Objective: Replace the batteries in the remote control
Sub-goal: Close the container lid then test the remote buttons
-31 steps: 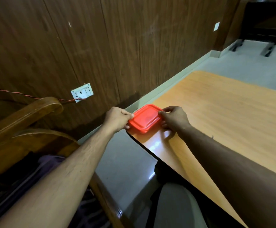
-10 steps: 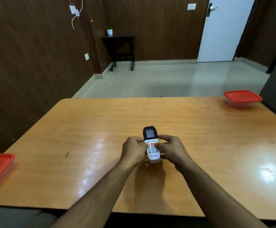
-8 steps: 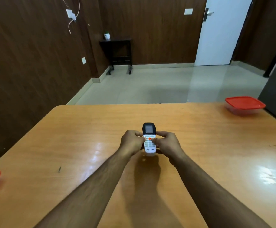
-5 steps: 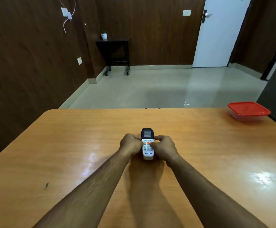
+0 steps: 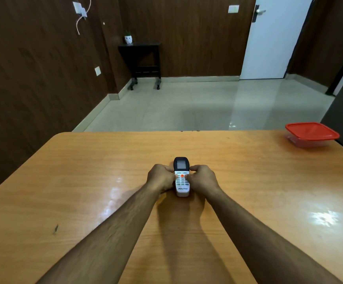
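Since half a second ago, little is changed: the remote control (image 5: 181,177) is kept face up at the middle of the surface (image 5: 84,171), clasped by the left hand (image 5: 161,177) and right hand (image 5: 202,178). Batteries are judged untouched; turning it over for the back cover is called for next.

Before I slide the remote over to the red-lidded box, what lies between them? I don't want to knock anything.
Nothing: the head view shows only bare table between the remote and the box.
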